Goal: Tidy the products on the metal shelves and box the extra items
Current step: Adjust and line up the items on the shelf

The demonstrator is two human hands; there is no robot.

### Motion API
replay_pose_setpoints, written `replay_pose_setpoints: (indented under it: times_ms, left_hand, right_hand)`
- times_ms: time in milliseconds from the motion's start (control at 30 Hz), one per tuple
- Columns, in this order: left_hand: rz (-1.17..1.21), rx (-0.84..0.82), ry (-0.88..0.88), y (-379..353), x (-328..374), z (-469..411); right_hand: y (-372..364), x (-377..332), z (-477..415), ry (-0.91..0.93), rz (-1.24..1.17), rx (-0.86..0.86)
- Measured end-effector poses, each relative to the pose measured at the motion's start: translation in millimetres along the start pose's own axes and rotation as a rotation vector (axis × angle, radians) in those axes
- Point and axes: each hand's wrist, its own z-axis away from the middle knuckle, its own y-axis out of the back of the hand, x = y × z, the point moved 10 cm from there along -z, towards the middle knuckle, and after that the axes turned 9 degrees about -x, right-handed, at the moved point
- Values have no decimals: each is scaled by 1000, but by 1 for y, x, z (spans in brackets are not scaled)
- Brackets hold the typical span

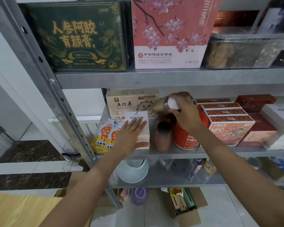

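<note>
My left hand (131,136) lies flat with straight fingers against a small white box (143,130) on the middle metal shelf (154,154). My right hand (184,110) grips a clear bottle with a white cap (166,104), held on its side above the shelf. Below it stand a dark-capped bottle (162,136) and a red round tin (186,138). Orange and yellow sachets (102,136) lean at the shelf's left end. A beige box (131,102) stands behind the white one.
Stacked NFC boxes (228,122) and red boxes (259,128) fill the shelf's right. The upper shelf holds a green box (79,36), a pink box (169,33) and a clear tub (239,51). A white bowl (132,171) sits below. An open cardboard box (185,205) with items is on the floor.
</note>
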Motion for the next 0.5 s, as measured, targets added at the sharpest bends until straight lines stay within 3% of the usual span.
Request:
replay_pose_setpoints:
  times_ms: [67, 133, 200, 333, 433, 500]
  left_hand:
    - [61, 191, -34, 25, 10, 14]
    - [126, 508, -115, 60, 28, 39]
    - [163, 707, -233, 78, 51, 58]
    - [278, 710, -367, 83, 96, 71]
    - [323, 714, -298, 77, 111, 82]
    - [368, 699, -217, 70, 111, 87]
  right_hand:
    - [30, -6, 35, 7, -107, 211]
    - [52, -15, 74, 15, -140, 392]
    - [65, -23, 110, 18, -180, 497]
    - [80, -27, 153, -111, -343, 498]
    - [86, -31, 163, -193, -447, 455]
    - [78, -25, 158, -275, -524, 330]
